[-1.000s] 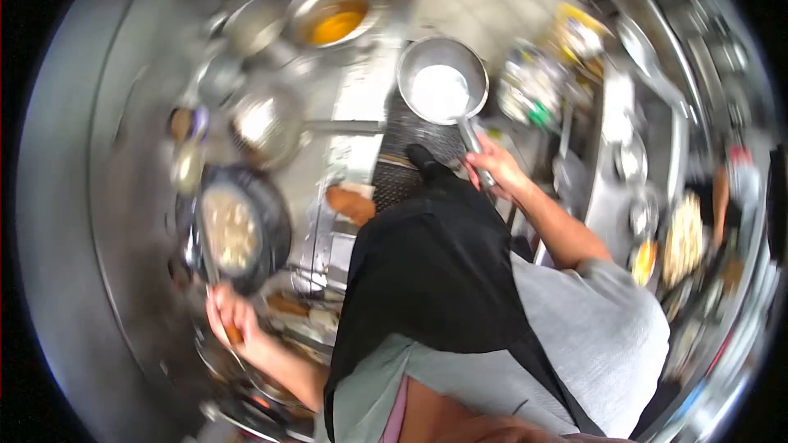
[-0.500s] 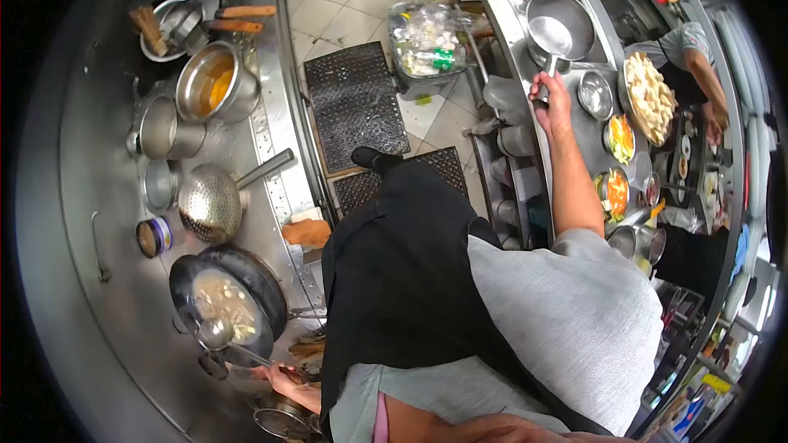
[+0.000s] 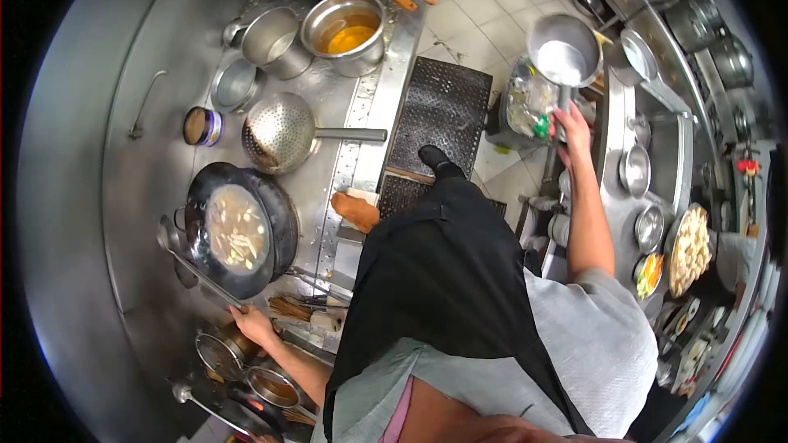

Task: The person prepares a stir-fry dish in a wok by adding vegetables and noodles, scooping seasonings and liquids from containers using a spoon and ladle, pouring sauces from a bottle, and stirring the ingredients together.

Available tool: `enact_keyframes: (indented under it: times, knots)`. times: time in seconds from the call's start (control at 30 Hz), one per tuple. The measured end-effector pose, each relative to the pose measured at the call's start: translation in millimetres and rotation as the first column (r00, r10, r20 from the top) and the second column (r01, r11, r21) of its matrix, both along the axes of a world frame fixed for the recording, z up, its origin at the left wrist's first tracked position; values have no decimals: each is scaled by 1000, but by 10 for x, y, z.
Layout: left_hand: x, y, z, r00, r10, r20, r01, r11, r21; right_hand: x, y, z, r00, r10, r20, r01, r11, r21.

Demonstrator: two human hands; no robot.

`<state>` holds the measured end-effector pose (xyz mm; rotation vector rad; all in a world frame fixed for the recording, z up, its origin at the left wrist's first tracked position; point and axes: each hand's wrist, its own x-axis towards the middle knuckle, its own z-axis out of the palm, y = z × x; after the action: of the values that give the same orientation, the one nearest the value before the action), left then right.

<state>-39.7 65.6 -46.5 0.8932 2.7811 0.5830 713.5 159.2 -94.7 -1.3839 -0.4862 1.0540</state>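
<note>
My left hand (image 3: 254,325) is closed around the long handle of a ladle (image 3: 199,273). The ladle's bowl is beside the rim of a black wok (image 3: 283,226), at its left side. Inside the wok lies a cloudy broth with pale pieces (image 3: 238,230). My right hand (image 3: 574,129) grips the handle of a metal saucepan (image 3: 565,49), held out over the walkway and a bin. A bright patch shows in the saucepan; its contents cannot be made out. Near the wok lies a perforated metal strainer (image 3: 279,133) with a long handle.
A pot of orange liquid (image 3: 351,37), a steel pot (image 3: 275,43) and a jar (image 3: 202,126) stand on the steel stove top. An orange-brown cloth (image 3: 355,211) lies at its edge. Black mats (image 3: 439,107) cover the floor. Steel bowls (image 3: 648,228) and a tray of pale pieces (image 3: 689,250) are right.
My view has turned toward the stove. My right hand has brought the saucepan away from the right counter, over the bin. The ladle has come out of the broth to the wok's left side.
</note>
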Motion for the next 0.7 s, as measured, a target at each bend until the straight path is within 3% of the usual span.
enact_keyframes:
  times: [0.03, 0.13, 0.17, 0.27, 0.33, 0.4, 0.43, 0.47, 0.53, 0.6, 0.63, 0.67, 0.7]
  knots:
    - [-160, -44, -186, 987, -86, -134, 88, 996, 7, -1, 451, -29, 998, 57, 42, -57, 998, 0]
    - [-130, 7, -376, 972, -76, -223, 83, 996, 25, -181, 1870, 193, 968, 243, 60, -244, 970, -2]
    - [130, 140, -208, 991, 18, -130, -20, 1000, -11, -205, 2407, 151, 947, 311, 79, -309, 951, -29]
    - [700, 495, 58, 976, 139, -167, -163, 977, -139, -479, 3970, 24, 864, 430, 263, -441, 897, -19]
    - [830, 568, -153, 968, 158, -194, -163, 987, -8, -593, 5034, -143, 790, 518, 327, -529, 847, -63]
    - [1061, 680, -174, 963, 172, -207, -152, 982, 109, -717, 6015, -341, 783, 577, 232, -590, 807, -16]
    - [1194, 758, -144, 969, 159, -188, -141, 984, 106, -918, 6264, -246, 872, 473, 129, -479, 877, 23]
    - [1318, 841, -128, 974, 149, -168, -133, 986, 103, -1003, 6577, -222, 865, 493, 94, -493, 870, -27]
    - [1588, 1042, -68, 971, 196, 140, -227, 936, 270, -972, 7262, -321, 755, 652, 68, -644, 757, -111]
    - [2194, 1675, 437, 933, 231, 277, -313, 899, 307, -1060, 7626, -313, 805, 591, -46, -589, 789, -174]
    - [2108, 1567, 216, 919, 169, 355, -294, 894, 337, -1095, 7727, -377, 824, 563, 58, -552, 822, -142]
    - [2353, 1871, 445, 865, 182, 467, -359, 875, 325, -1092, 7820, -483, 839, 520, 161, -510, 854, -103]
    - [2483, 2044, 511, 820, 144, 554, -382, 858, 343, -976, 8015, -750, 692, 473, 546, -458, 872, -174]
